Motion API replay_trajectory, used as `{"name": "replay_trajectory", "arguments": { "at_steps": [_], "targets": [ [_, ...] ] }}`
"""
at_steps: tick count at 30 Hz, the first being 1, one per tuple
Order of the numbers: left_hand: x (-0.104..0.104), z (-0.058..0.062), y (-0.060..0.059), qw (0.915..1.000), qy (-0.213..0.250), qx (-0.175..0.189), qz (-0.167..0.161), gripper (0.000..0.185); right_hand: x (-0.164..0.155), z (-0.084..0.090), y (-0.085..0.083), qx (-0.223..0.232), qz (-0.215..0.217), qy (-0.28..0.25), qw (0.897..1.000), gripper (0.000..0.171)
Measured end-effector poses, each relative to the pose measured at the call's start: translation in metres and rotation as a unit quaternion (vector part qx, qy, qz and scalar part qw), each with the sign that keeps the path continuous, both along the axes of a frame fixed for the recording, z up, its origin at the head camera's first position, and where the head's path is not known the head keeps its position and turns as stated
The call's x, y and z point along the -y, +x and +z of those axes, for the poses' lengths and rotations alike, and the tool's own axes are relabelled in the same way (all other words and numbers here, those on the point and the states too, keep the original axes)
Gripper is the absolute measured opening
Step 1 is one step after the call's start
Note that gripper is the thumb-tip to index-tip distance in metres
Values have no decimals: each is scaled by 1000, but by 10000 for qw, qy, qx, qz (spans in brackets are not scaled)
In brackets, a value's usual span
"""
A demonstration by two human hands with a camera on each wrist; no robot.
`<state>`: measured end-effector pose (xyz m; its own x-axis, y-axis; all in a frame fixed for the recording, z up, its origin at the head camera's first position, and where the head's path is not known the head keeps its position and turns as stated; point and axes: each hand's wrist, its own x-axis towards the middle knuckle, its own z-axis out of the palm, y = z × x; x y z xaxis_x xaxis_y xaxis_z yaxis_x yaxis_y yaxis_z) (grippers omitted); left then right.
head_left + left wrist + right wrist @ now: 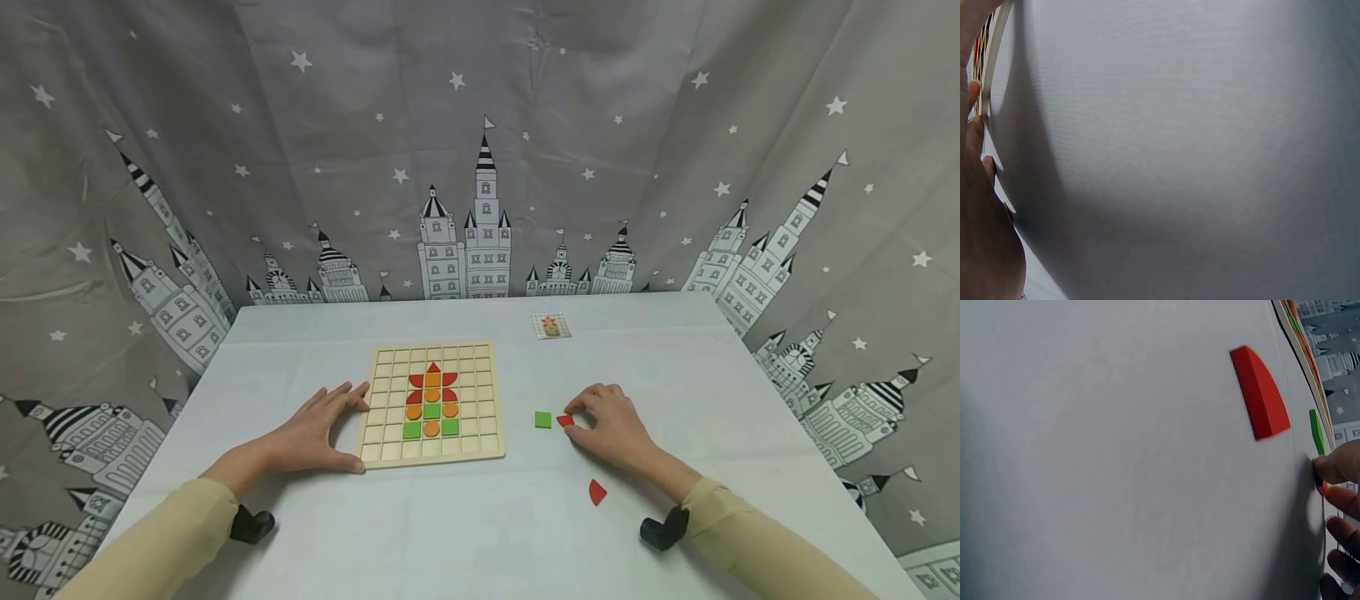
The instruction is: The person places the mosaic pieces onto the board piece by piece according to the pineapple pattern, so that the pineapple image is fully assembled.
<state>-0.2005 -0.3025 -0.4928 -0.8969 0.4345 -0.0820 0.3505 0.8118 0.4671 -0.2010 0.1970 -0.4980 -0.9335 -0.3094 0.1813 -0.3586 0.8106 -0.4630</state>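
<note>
Pattern card [551,326] at table's [675,367] far edge; castle-and-star curtain [480,167] hangs behind.

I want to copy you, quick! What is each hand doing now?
Left hand: open, fingers resting on the wooden board's left edge.
Right hand: fingers pinching a small red piece on the table, beside a green square.

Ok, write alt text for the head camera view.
A person's right hand pinches a small red piece beside a green square on a white table, while the left hand rests against a wooden grid board bearing a coloured pattern.
</note>
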Motion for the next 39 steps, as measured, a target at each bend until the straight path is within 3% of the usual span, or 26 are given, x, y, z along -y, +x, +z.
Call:
{"name": "replay_trajectory", "arguments": {
  "at_steps": [8, 12, 20, 25, 33, 39],
  "targets": [
    [0, -1, 1, 10000, 5, -31, 13, 95, -11, 1, -3, 128, 339, -149, 9992, 25],
    [0, -2, 0, 10000, -32, -12, 15, 96, -11, 0, -4, 171, 278, -235, 9992, 24],
    [0, -4, -1, 10000, -25, -20, 8, 97, -5, -6, -7, -186, 158, -67, 9997, 22],
    [-1, -3, -1, 10000, -2, 1, 21, 97, -7, -6, -6, -45, 282, -151, 9995, 22],
    [0, -2, -1, 10000, -44, -26, 15, 97, -10, -7, -5, 110, -245, -245, 9993, 28],
    [0, -2, -1, 10000, -44, -28, 14, 96, -9, -8, -4, 59, -288, -281, 9992, 26]
  ]
}}
